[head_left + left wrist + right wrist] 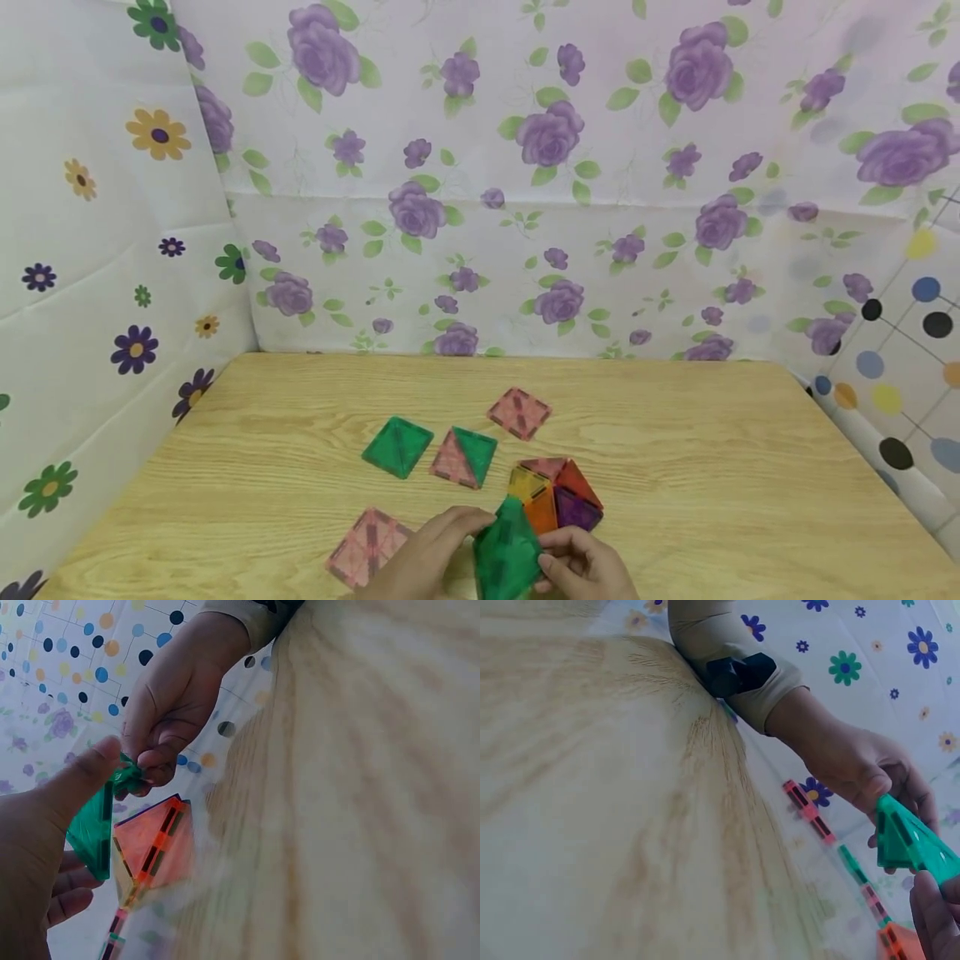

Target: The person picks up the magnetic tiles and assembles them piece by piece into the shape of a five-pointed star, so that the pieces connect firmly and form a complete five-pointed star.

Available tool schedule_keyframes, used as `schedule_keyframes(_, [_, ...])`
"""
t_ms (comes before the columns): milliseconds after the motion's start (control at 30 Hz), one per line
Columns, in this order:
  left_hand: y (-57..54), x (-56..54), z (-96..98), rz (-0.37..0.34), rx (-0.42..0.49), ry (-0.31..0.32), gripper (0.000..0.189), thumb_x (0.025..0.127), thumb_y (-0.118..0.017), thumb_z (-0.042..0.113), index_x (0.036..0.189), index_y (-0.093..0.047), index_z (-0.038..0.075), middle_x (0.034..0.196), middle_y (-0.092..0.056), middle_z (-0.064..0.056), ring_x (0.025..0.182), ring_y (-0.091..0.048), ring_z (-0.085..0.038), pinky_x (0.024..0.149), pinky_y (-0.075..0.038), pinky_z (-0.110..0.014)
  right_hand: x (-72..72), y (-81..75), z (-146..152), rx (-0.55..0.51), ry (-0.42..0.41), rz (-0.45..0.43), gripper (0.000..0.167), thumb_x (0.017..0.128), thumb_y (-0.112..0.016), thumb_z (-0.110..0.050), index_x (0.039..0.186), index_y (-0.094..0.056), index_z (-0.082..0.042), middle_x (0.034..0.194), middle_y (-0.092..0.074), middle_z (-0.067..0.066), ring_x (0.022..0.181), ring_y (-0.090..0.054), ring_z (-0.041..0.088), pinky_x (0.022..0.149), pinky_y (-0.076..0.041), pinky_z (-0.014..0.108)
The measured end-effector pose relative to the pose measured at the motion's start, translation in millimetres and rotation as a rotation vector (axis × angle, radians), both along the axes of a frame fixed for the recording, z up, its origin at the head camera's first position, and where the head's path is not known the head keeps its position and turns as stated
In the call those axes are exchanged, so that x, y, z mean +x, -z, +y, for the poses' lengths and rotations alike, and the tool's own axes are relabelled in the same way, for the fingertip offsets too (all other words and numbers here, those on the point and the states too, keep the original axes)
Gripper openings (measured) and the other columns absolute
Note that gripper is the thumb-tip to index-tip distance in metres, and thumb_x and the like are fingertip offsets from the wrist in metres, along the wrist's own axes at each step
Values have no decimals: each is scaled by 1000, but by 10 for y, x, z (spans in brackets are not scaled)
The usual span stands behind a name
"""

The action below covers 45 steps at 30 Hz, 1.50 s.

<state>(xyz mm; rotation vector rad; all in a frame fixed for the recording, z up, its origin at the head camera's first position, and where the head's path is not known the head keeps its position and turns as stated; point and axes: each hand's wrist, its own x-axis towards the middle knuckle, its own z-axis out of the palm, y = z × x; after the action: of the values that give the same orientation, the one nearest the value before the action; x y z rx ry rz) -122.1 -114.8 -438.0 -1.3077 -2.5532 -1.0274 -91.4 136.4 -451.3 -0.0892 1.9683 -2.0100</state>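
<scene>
Low over the tabletop (712, 467): green magnetic-tile shape (507, 547) — likely light, stiff, slick
Left hand (431, 550): pinches one side
Right hand (587, 567): pinches the other
Tile edges (106, 836): probably surest hold

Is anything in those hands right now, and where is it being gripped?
Yes, a green see-through tile piece: in the head view, the left hand grips its left side, and the right hand pinches its right side.

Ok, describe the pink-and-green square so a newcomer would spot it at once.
On the wooden table, look beyond the left hand. Between the green square and the multicoloured shape lies the pink-and-green square, the only square split into two colours.
</scene>
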Motion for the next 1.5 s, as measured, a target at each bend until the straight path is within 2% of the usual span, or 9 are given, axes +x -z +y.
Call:
schedule_keyframes(167, [-42,-41,75,-104,29,16,59,81,-76,35,131,-55,11,133,-56,-8,119,-55,-23,96,-50,-31,-7,7,25,12,75,-2,45,89,-67,-20,115,-50,12,92,-60,5,76,-64,11,73,-58,26])
schedule_keyframes(367, [8,-78,133,-72,100,65,58,81,-77,31,130,-56,9,132,-55,-10,118,-56,-24,93,-52,-28,-10,8,56,56,100,-6,36,90,-64,-14,112,-52,12,88,-62,5,72,-65,12,67,-57,24])
schedule_keyframes(500, [12,-82,163,-91,123,52,54,82,-76,31,128,-58,11,133,-55,-11,118,-56,-24,93,-52,-28,-13,-4,69,83,114,-21,37,90,-65,-15,112,-53,12,87,-64,5,73,-66,15,65,-57,25])
schedule_keyframes(733, [-20,-87,237,-176,151,28,45,84,-73,32,123,-63,12,131,-56,-9,118,-56,-24,93,-52,-26,-4,-17,104,275,182,33,37,88,-68,-21,110,-59,8,88,-67,6,73,-63,11,63,-53,22])
schedule_keyframes(867, [-51,-98,275,-265,134,19,41,87,-70,33,123,-64,14,131,-55,-5,118,-55,-21,94,-50,-24,6,-9,122,286,164,31,38,89,-68,-22,110,-58,8,86,-66,5,68,-62,11,60,-53,23])
schedule_keyframes(1000, [-77,-120,304,-320,125,23,40,90,-67,34,124,-64,14,130,-55,-5,119,-54,-17,93,-50,-24,19,-19,120,302,151,36,41,89,-67,-26,110,-57,7,83,-66,4,65,-62,14,59,-54,26])
schedule_keyframes(1167, [-79,-163,322,-404,150,43,35,94,-62,28,125,-63,11,129,-55,-8,115,-53,-12,89,-50,-24,23,-47,107,312,147,28,44,89,-67,-33,109,-58,5,82,-67,3,64,-63,16,58,-54,26])
schedule_keyframes(1333, [-71,-186,332,-437,179,64,33,96,-59,25,125,-62,9,127,-56,-13,111,-55,-13,86,-51,-24,22,-58,112,334,139,25,47,90,-65,-37,110,-58,5,82,-68,3,66,-62,17,58,-53,27])
schedule_keyframes(1500, [-67,-194,333,-470,173,64,34,96,-59,27,126,-61,11,129,-55,-11,108,-54,-9,86,-50,-23,17,-46,123,356,130,35,48,91,-63,-38,112,-58,5,83,-68,3,67,-63,17,59,-53,27])
